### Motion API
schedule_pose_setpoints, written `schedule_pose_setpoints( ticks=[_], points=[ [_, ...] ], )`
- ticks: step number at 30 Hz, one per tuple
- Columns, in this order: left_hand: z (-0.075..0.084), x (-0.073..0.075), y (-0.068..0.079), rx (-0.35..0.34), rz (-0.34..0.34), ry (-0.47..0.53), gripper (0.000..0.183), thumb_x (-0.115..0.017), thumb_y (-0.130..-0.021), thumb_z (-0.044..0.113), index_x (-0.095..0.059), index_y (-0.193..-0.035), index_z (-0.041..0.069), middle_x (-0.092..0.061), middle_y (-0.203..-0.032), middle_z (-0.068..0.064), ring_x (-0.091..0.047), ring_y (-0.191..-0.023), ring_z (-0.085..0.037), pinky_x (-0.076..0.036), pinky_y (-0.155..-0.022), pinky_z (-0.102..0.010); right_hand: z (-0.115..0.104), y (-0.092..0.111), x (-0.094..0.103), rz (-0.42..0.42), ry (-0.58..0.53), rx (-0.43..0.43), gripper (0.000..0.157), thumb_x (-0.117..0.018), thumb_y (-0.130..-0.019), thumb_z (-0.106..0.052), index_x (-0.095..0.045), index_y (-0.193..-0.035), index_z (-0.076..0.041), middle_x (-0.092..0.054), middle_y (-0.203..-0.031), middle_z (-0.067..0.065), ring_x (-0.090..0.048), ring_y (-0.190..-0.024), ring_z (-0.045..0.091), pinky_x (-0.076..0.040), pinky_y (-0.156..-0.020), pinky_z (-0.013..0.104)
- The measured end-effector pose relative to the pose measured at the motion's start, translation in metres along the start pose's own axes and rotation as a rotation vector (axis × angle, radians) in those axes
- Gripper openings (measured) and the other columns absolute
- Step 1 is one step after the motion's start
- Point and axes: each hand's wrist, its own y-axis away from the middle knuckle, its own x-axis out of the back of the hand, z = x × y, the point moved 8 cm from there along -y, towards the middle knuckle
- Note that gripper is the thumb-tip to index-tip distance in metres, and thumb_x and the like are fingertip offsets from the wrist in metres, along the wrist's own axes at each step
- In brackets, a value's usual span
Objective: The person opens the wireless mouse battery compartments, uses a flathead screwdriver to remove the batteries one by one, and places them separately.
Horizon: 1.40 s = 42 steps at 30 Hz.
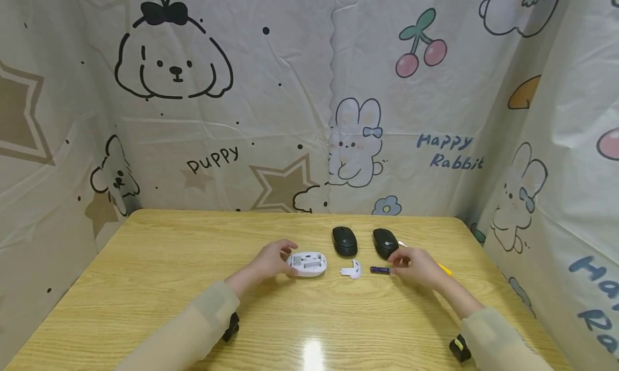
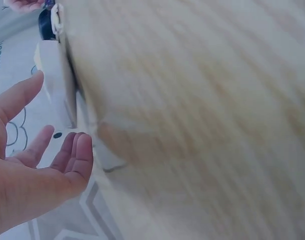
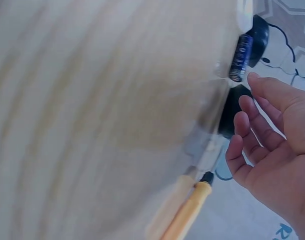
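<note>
A white computer mouse [image 1: 309, 264] lies underside up on the table, its battery compartment exposed. My left hand [image 1: 273, 259] is at its left end, thumb and fingers spread apart; in the left wrist view the mouse [image 2: 57, 82] stands just beyond the fingertips, and contact is unclear. To the right of the mouse lies a white battery cover [image 1: 351, 269], then a dark blue battery [image 1: 379, 270]. My right hand [image 1: 416, 266] hovers by the battery's right end with loosely bent fingers. In the right wrist view a small gap shows between the fingertips and the battery [image 3: 241, 57].
Two black computer mice, a left one [image 1: 345, 241] and a right one [image 1: 385, 243], sit behind the cover and battery. A tool with a yellow-orange handle [image 3: 191, 207] lies beyond my right hand. Printed cloth [image 1: 271, 118] hangs behind the wooden table [image 1: 271, 328].
</note>
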Motion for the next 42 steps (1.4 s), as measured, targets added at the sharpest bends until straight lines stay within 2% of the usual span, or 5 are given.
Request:
schedule_pose_setpoints(
  ticks=[7, 15, 22, 31, 42],
  points=[
    [0.013, 0.011, -0.004, -0.026, 0.009, 0.038, 0.063, -0.08, -0.074, 0.01, -0.052, -0.13, 0.006, -0.055, -0.125, -0.017, -0.055, -0.108, -0.03, -0.049, -0.089, -0.041, -0.013, -0.004, 0.013, 0.028, 0.004, 0.03, 0.02, -0.072, -0.081, -0.008, -0.068, -0.1, -0.003, -0.068, -0.091, 0.006, -0.052, -0.073, 0.009, -0.043, -0.058, 0.02],
    [0.035, 0.015, -0.011, -0.059, 0.009, 0.092, 0.068, -0.078, -0.078, 0.018, -0.046, -0.137, 0.011, -0.052, -0.131, -0.015, -0.052, -0.117, -0.032, -0.047, -0.096, -0.043, -0.028, -0.014, 0.027, 0.052, -0.021, 0.03, 0.027, -0.072, -0.083, -0.013, -0.066, -0.108, -0.004, -0.068, -0.097, 0.006, -0.056, -0.078, 0.012, -0.046, -0.063, 0.024],
    [0.051, 0.004, -0.02, -0.084, 0.001, 0.138, 0.073, -0.078, -0.078, 0.02, -0.042, -0.141, 0.012, -0.051, -0.133, -0.014, -0.053, -0.118, -0.032, -0.048, -0.095, -0.041, -0.036, -0.029, 0.03, 0.056, -0.078, -0.01, 0.041, -0.071, -0.084, -0.017, -0.059, -0.122, -0.003, -0.066, -0.104, 0.008, -0.059, -0.086, 0.019, -0.051, -0.064, 0.025],
    [0.064, -0.009, -0.034, -0.072, 0.024, 0.216, 0.077, -0.078, -0.078, 0.021, -0.038, -0.144, 0.018, -0.049, -0.137, -0.012, -0.054, -0.117, -0.029, -0.051, -0.091, -0.039, -0.038, -0.05, 0.023, 0.036, -0.12, -0.061, 0.051, -0.07, -0.086, -0.024, -0.053, -0.131, -0.01, -0.062, -0.117, 0.012, -0.061, -0.096, 0.022, -0.054, -0.077, 0.035],
    [0.064, -0.029, -0.056, -0.016, 0.033, 0.35, 0.077, -0.077, -0.08, 0.022, -0.036, -0.145, 0.018, -0.046, -0.14, -0.014, -0.053, -0.118, -0.031, -0.048, -0.095, -0.042, -0.039, -0.073, 0.007, 0.007, -0.23, -0.064, 0.056, -0.071, -0.085, -0.028, -0.051, -0.134, -0.01, -0.058, -0.126, 0.014, -0.062, -0.103, 0.028, -0.056, -0.078, 0.034]
  ],
)
